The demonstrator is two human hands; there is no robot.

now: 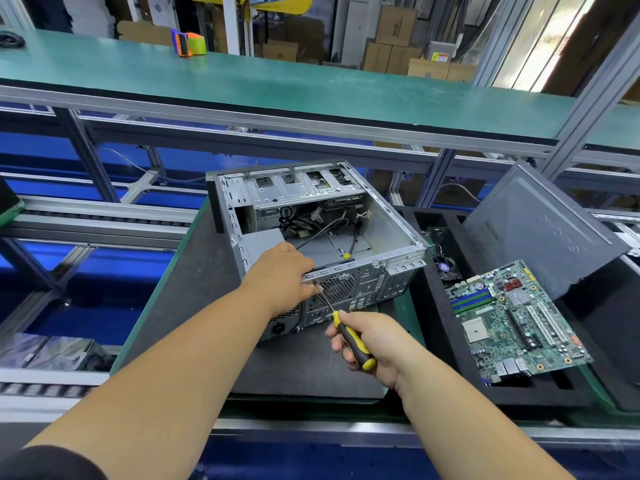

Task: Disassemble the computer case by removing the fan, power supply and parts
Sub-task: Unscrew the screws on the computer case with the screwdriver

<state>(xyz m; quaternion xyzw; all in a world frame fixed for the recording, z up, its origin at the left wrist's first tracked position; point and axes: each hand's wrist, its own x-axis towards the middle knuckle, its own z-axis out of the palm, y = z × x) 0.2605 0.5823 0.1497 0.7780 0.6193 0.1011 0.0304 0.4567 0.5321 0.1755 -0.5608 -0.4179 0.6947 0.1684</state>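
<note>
Gripping a screwdriver (353, 342) by its yellow-and-black handle, the right hand (372, 348) has its fingers curled round it and points the shaft up and left at the rear panel of the case (322, 237). The tip meets the panel near its top edge, just left of the round fan grille (337, 287). The left hand (282, 277) lies over that top rear edge, fingers bent down onto the rim beside the tip. The case lies on its side on a dark mat (207, 271) on the worktop, open side up, with loose cables (329, 226) and drive bays inside; its power socket shows low on the rear. To the right, a motherboard (516, 322) lies across a black foam tray (433, 341), and a grey side panel (540, 230) leans behind it. Farther off, a tape dispenser (188, 43) sits on a green shelf (277, 81).
</note>
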